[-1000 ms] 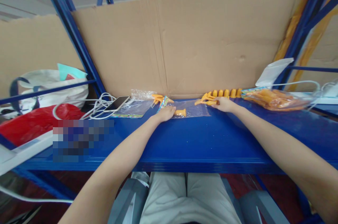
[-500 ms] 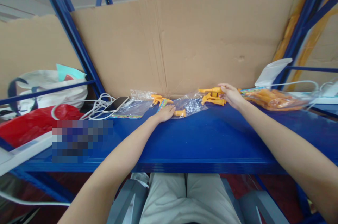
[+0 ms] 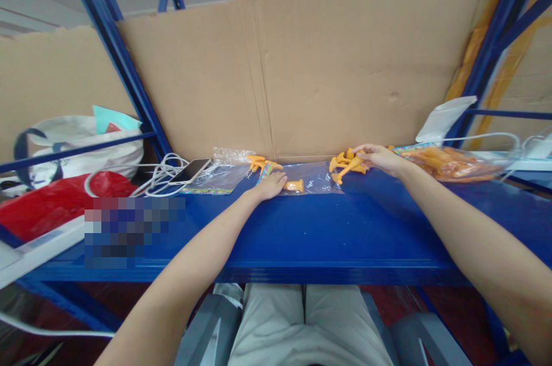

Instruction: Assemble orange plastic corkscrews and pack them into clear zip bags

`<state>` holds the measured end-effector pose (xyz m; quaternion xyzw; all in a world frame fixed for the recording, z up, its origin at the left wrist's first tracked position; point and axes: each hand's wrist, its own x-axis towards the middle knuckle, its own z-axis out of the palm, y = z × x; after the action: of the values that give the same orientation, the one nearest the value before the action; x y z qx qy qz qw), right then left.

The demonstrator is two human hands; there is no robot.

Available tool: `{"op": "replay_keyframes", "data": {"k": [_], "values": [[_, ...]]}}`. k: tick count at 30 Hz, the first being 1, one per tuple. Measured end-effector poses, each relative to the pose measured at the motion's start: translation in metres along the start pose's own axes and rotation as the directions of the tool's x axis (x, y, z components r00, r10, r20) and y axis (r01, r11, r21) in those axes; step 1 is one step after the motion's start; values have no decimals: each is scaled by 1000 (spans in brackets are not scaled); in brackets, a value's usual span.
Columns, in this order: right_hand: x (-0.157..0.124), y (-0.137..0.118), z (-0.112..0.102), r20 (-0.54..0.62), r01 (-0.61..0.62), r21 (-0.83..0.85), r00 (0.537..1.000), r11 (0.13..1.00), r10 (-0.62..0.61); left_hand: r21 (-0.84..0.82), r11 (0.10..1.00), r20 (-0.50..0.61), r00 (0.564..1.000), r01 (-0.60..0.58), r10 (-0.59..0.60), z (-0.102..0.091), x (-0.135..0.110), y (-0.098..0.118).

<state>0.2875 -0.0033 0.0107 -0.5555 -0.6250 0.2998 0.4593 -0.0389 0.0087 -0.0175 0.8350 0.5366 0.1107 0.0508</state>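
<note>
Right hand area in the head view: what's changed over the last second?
The right hand has moved slightly right and farther from the person. An orange piece, held level half a second ago, now slants down toward the person; whether it is still gripped is unclear. The left hand stays on the clear bag.

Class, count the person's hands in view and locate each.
2: the left hand on the clear bag; the right hand at the orange pieces. None hidden.
</note>
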Motion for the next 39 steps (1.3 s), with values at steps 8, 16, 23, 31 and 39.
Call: {"op": "replay_keyframes", "data": {"k": [8,16,23,31,39], "values": [[1,-8,-15,-122,97,226,990,969,-70,2,1000,-5,1000,-8,8,3,3,-3],[-12,-20,-10,22,93,220,995,971,-101,16,1000,3,1000,-9,9,4,4,-5],[-9,-14,-7,41,111,152,992,982,-118,-15,1000,-28,999,-25,25,4,5,-6],[-6,-6,15,39,-7,-7,999,1000,7,-1,1000,-15,1000,-5,5,3,3,-4],[-13,-9,46,126,-137,193,986,972,114,-20,1000,-21,1000,-3,2,6,3,-3]]}}
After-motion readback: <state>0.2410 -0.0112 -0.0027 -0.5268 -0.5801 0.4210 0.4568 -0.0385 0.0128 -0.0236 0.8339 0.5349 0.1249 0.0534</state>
